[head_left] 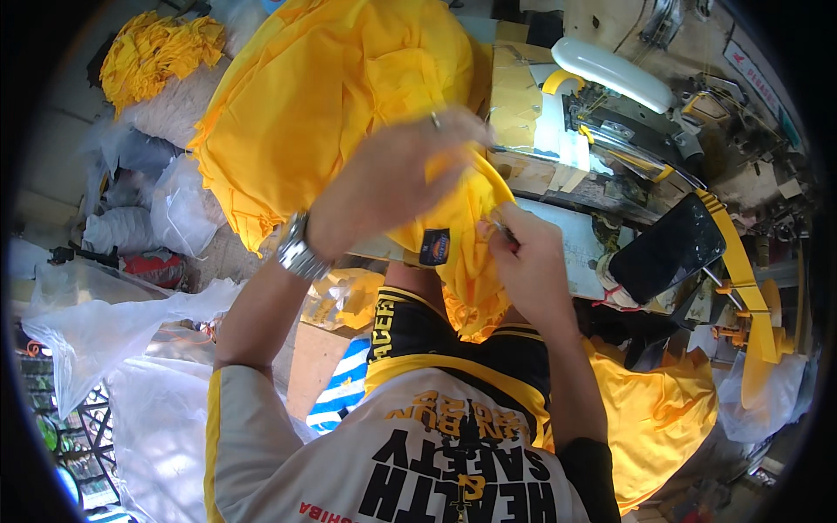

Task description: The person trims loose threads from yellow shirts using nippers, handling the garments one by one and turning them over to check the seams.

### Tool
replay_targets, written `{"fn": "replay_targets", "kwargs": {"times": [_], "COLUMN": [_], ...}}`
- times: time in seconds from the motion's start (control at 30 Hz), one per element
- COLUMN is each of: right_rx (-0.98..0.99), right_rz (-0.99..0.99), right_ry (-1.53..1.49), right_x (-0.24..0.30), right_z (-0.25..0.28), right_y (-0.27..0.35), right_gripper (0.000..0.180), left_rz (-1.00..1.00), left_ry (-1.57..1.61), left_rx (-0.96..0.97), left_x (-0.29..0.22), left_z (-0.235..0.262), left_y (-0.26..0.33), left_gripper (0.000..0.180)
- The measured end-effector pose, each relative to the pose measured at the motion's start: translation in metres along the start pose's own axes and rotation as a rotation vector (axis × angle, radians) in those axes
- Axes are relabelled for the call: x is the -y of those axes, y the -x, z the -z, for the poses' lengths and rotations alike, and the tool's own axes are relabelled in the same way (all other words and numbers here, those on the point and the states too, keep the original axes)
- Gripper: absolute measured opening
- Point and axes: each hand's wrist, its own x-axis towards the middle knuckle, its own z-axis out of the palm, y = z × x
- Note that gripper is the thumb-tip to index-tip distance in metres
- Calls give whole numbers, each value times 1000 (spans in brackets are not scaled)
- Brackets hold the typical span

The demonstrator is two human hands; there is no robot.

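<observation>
My left hand (379,179): blurred above the yellow cloth (475,253) before me, fingers extended; grip, I cannot tell.
My right hand (534,257): closed on a small dark tool (505,233), beside the cloth.
Dark label (434,247): on the cloth, apparently attached.
Yellow bundle (161,54): far left; whether finished, unclear.

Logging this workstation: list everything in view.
Cloth heap: 1, yellow, upper centre
Cloth bundle: 1, yellow, top left
Draped cloth: 1, yellow, lower right
Label: 1, dark, between hands
Rounded casing: 1, white, upper right
Machinery: count unclear, metallic, upper right
Phone: 1, black, right
Bracket: 1, yellow, far right
Plastic sheets: several, translucent, left
Striped item: 1, blue-white, beside shorts
Small item: 1, dark, in right hand
Clutter: uncountable, mixed, edges
Shorts: 1 pair, mainly black, centre
Shirt: 1, white, bottom centre
Wristwatch: 1, silver, left wrist
Left hand: 1, blurred, over cloth heap
Right hand: 1, at cloth edge
</observation>
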Motion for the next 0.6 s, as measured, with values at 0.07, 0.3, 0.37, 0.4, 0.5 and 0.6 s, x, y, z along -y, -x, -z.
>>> {"fn": "replay_targets", "kwargs": {"times": [0.07, 0.3, 0.37, 0.4, 0.5, 0.6], "right_rx": [18, -830, -1117, -1153, -1043, -601], "right_rz": [-68, -103, -439, -545, -442, -252], "right_ry": [-102, -454, 643, 860, 777, -11], "right_x": [4, -46, -47, -43, -33, -9], "right_z": [20, 228, 278, 287, 273, 180], "right_y": [11, 201, 254, 273, 263, 164], "right_gripper": [9, 23, 24, 25, 27, 29], "left_rz": [-34, 348, 347, 452, 613, 547], "left_ry": [165, 572, 567, 793, 1193, 1085], "left_rx": [310, 234, 208, 175, 84, -96], "left_x": [-12, 18, 14, 10, -3, -15], "left_z": [-5, -27, -23, -18, 10, 17], "left_y": [18, 31, 28, 24, 5, -22], "left_gripper": [27, 32, 31, 30, 29, 29]}}
